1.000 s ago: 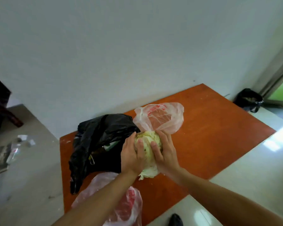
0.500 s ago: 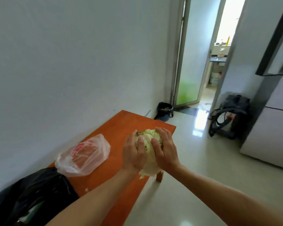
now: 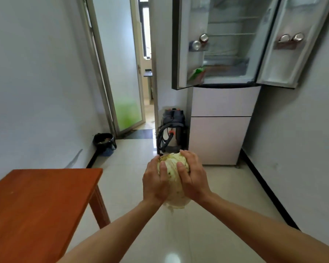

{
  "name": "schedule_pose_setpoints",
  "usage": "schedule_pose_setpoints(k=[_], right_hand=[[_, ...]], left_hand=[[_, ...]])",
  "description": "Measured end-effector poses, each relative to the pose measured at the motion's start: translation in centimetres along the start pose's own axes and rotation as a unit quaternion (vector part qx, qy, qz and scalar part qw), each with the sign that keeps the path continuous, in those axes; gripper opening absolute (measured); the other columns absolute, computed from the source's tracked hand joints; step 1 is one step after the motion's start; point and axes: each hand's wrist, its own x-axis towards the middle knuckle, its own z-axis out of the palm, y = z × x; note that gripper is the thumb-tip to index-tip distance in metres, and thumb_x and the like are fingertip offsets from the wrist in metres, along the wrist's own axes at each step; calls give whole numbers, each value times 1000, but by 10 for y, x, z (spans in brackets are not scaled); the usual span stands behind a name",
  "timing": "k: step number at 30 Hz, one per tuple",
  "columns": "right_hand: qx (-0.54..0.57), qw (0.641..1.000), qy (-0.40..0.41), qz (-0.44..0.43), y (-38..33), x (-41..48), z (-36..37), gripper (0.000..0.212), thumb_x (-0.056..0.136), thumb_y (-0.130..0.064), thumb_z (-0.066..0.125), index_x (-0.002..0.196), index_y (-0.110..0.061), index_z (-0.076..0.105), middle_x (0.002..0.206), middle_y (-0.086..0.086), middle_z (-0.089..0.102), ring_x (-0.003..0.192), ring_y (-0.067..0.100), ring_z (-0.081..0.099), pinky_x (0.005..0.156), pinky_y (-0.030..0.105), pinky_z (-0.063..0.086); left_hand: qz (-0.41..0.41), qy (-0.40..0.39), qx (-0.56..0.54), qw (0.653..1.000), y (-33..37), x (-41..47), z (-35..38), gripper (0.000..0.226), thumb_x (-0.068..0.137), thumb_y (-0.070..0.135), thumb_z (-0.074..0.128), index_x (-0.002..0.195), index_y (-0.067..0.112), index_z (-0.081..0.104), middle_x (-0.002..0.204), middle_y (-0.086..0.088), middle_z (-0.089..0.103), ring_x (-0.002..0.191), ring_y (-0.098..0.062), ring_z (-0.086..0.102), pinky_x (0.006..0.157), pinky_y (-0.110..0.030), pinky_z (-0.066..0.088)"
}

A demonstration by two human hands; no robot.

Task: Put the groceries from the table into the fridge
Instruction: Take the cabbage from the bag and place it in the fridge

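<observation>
Two hands carry one cabbage [image 3: 172, 179] at mid-frame, above the pale tiled floor [image 3: 207, 234] and clear of every surface. Left hand [image 3: 155, 184] is wrapped around the cabbage's left side, fingers curled tight against the leaves, thumb laid across the top. Right hand [image 3: 193, 179] mirrors this on the right side, fingers closed over the far face and thumb pressed on the near face. Loose outer leaves hang below both palms.

Fridge [image 3: 222, 103] stands straight ahead against the far wall. Both upper doors are swung wide open. Left door [image 3: 182, 44] holds cans [image 3: 199, 41] in a shelf and a green packet [image 3: 197, 72] lower down. Right door [image 3: 291, 42] holds two more cans in its rack. Wire shelves are visible inside the open compartment; their contents are too blurred to identify. The two lower drawers are shut.

Orange wooden table [image 3: 38, 205] sits at lower left, well apart from the cabbage; only its near portion is in view.

Floor between the hands and the fridge is open tile. A vacuum cleaner [image 3: 172, 131] with coiled hose stands just beside the fridge's left side. A dark bin [image 3: 104, 142] rests against the left wall near a frosted glass door [image 3: 120, 73].
</observation>
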Motion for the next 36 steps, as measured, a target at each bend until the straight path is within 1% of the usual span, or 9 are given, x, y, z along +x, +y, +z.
schedule_pose_setpoints(k=[3,6,8,14,19,24,29,33,36], right_hand=[[-19,999,31,26,42,28,-27,59,88,-56,36,131,-18,52,126,0,51,110,15,53,92,37,49],[-47,996,59,37,85,69,-46,60,88,-57,35,131,-19,52,125,-1,51,109,14,53,92,35,48],[-65,994,78,43,116,106,-53,60,88,-57,35,132,-19,51,125,0,51,110,15,53,93,36,47],[-88,985,141,52,173,210,-70,61,89,-56,36,131,-17,53,127,1,50,115,16,52,98,37,45],[-102,973,199,64,217,290,-97,59,88,-53,38,130,-15,54,125,1,51,113,17,53,98,39,45],[-117,965,223,69,278,361,-126,61,87,-54,39,129,-13,55,126,3,51,114,18,53,98,41,45],[-123,966,222,58,360,447,-161,62,87,-55,38,131,-15,54,130,5,50,118,19,51,100,40,44],[-125,968,213,53,417,530,-196,63,86,-58,37,132,-17,53,128,-1,49,113,12,51,97,35,45],[-123,972,197,30,449,601,-221,61,87,-57,37,132,-18,52,128,-1,50,115,14,51,97,37,45]], left_hand=[[20,-38,1,999,8,33,57,58,88,49,27,127,15,54,121,-3,61,106,-20,57,89,-25,41],[28,-66,-20,997,10,76,113,68,84,59,23,129,17,53,121,-5,62,109,-22,58,96,-35,47],[36,-89,-46,994,11,114,152,71,82,63,22,128,19,53,120,-3,62,107,-20,58,95,-40,48],[91,-118,-72,986,35,222,229,70,82,60,24,125,14,56,115,-4,63,105,-18,57,94,-39,47],[134,-156,-72,976,60,299,298,57,85,56,26,115,19,57,100,-1,63,91,-17,59,84,-43,49],[144,-181,-82,969,79,362,376,52,89,49,29,118,16,57,105,-1,63,94,-15,57,87,-38,47],[155,-177,-99,967,98,431,472,47,90,41,32,118,14,59,102,6,58,90,-10,53,82,-26,40],[156,-164,-104,968,122,499,551,45,90,41,33,117,16,58,103,1,63,91,-13,58,83,-33,48],[157,-139,-119,970,147,553,597,48,90,42,33,121,14,57,108,-4,65,97,-18,60,86,-37,49]])
